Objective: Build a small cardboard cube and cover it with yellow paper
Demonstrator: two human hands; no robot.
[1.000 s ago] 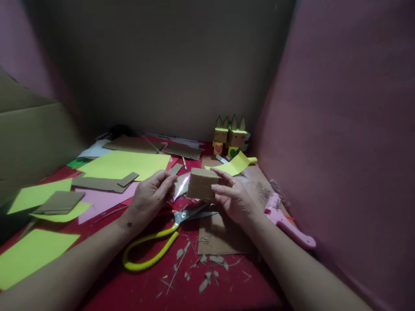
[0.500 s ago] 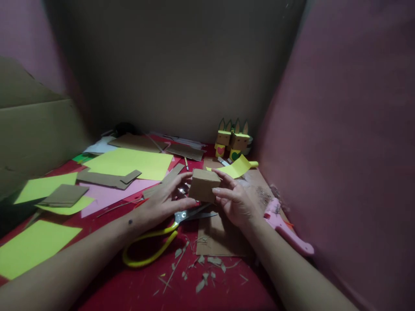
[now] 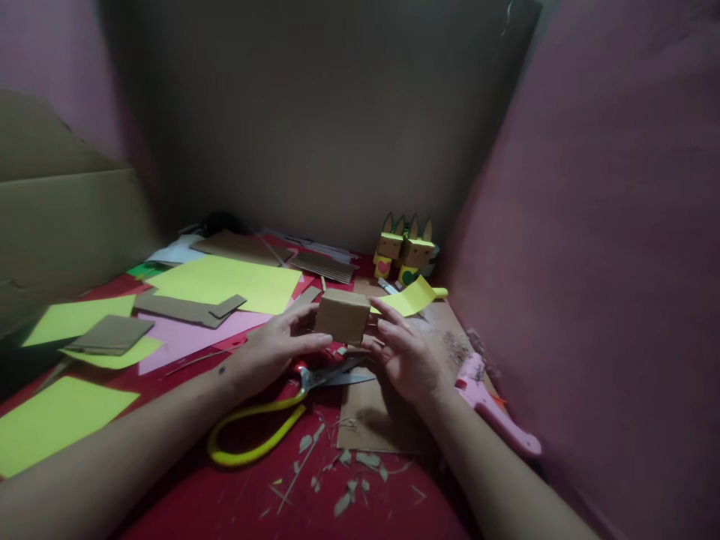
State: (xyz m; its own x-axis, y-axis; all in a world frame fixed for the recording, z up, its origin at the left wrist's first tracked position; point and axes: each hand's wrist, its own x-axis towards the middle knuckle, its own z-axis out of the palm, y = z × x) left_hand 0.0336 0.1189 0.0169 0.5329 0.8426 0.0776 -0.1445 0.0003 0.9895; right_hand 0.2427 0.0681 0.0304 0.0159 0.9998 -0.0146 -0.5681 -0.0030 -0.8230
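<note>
A small brown cardboard box (image 3: 342, 316) is held up between my two hands, over the middle of the work surface. My left hand (image 3: 286, 339) grips its left side, with the thumb at the lower front edge and the fingers behind. On the box's right side, my right hand (image 3: 406, 349) has its fingertips at the edge; part of the contact is hidden. Below the box lie scissors (image 3: 256, 431) with yellow handles, blades pointing right. A flat cardboard piece (image 3: 376, 424) rests beneath my right hand.
Yellow sheets (image 3: 230, 281), pink paper (image 3: 191, 337) and cardboard pieces (image 3: 115, 335) spread over the left. At the back right stand two cardboard figures (image 3: 417, 255) with pointed ears. A pink glue gun (image 3: 498, 412) lies on the right. Cardboard scraps (image 3: 343, 499) litter the red surface (image 3: 225, 502).
The box has shifted slightly left and turned, so its front face shows squarer. Both hands remain at its sides; my right fingers have moved back along its edge.
</note>
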